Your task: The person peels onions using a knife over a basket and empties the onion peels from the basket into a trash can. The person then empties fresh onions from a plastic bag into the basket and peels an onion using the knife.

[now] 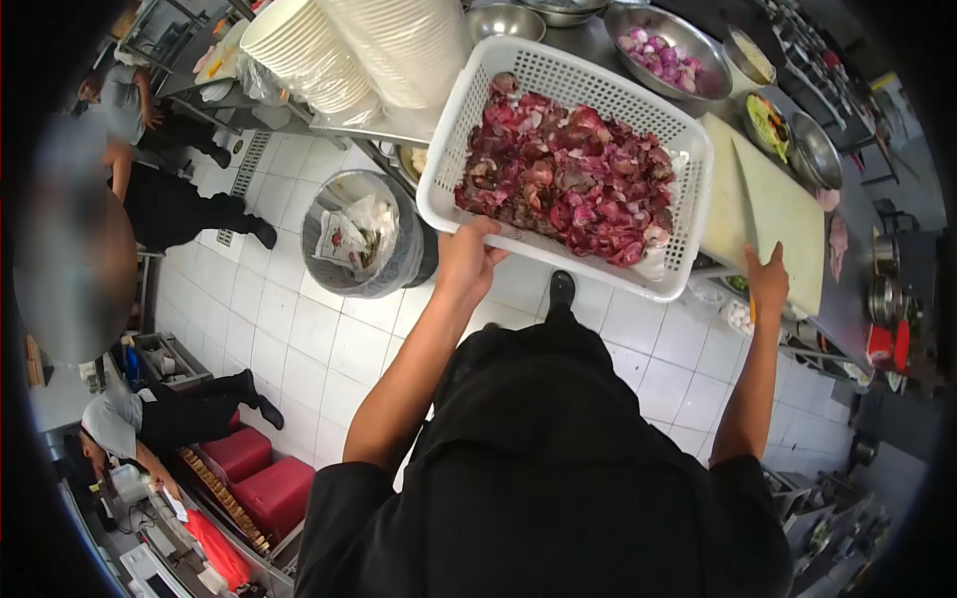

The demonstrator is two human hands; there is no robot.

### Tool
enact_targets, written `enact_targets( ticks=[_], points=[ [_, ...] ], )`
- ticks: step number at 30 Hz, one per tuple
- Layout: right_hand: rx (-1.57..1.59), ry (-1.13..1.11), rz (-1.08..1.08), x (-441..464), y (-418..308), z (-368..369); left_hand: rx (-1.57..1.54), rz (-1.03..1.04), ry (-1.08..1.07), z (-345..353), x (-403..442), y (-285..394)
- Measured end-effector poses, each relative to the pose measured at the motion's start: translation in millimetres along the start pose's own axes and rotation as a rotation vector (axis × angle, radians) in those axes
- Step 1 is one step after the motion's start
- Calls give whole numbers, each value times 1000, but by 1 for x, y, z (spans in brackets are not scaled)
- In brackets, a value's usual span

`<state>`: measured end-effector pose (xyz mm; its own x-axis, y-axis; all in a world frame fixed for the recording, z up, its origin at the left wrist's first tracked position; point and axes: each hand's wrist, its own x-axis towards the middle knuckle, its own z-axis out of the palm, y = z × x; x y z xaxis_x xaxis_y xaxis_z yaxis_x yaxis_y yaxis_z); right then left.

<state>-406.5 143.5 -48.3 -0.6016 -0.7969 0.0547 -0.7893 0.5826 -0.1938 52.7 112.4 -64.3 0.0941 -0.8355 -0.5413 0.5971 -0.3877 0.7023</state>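
A white perforated basket [688, 199] full of purple-red onion skins [568, 169] is tilted over the counter's near edge. My left hand [469, 261] is closed on the basket's near left rim, thumb over the top. At the right, my right hand [768, 279] lies by the near edge of a pale cutting board [797, 214], its fingers around the handle end of a large knife. The knife [756, 194] rests on the board with its blade pointing away from me. Peeled purple onions [663, 58] fill part of a steel bowl beyond the basket.
A lined trash bin [324, 274] stands on the floor left of my left hand. Stacked white containers [389, 50] wrapped in plastic are at the upper left. Bowls, one with greens [768, 125], line the board's far side. Several people are at the left, including one person [189, 409] at lower left.
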Motion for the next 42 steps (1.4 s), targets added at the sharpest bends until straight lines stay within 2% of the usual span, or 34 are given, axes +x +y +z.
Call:
enact_targets(
  ticks=[1,4,5,7,11,16,20,22,24,25,29,32,35,42],
  points=[
    [38,60,-26,-6,4,-2,6,11,0,-7,-11,0],
    [402,-3,-15,-20,-15,-8,-8,61,13,-13,-35,2],
    [599,-256,127,-28,-31,-23,-16,56,19,-19,-38,2],
    [801,-484,136,-31,-65,-38,-35,66,18,-11,-41,2],
    [1235,-1025,-1,6,-81,19,-92,2,57,-19,-29,-8],
    [1229,-1314,-152,45,-93,91,19,90,124,-21,-9,-28],
    [1108,-1251,-156,-19,-190,98,-50,189,289,-92,9,-32],
    [1113,-1246,-176,-39,-230,121,-57,221,337,-97,14,-47],
    [1033,-1217,-272,-60,-268,138,-53,80,336,-84,5,-57],
    [1026,-1192,-250,-70,-284,143,-31,94,389,-76,4,-63],
    [895,-1177,-293,-96,-319,158,57,79,480,-110,34,-78],
    [848,-1142,-380,-99,-342,166,9,-10,406,-132,55,-77],
    [829,-1166,-462,-94,-361,174,-57,45,445,-158,92,-97],
    [753,-1091,-507,-100,-388,164,-149,88,530,-147,102,-73]
  ],
)
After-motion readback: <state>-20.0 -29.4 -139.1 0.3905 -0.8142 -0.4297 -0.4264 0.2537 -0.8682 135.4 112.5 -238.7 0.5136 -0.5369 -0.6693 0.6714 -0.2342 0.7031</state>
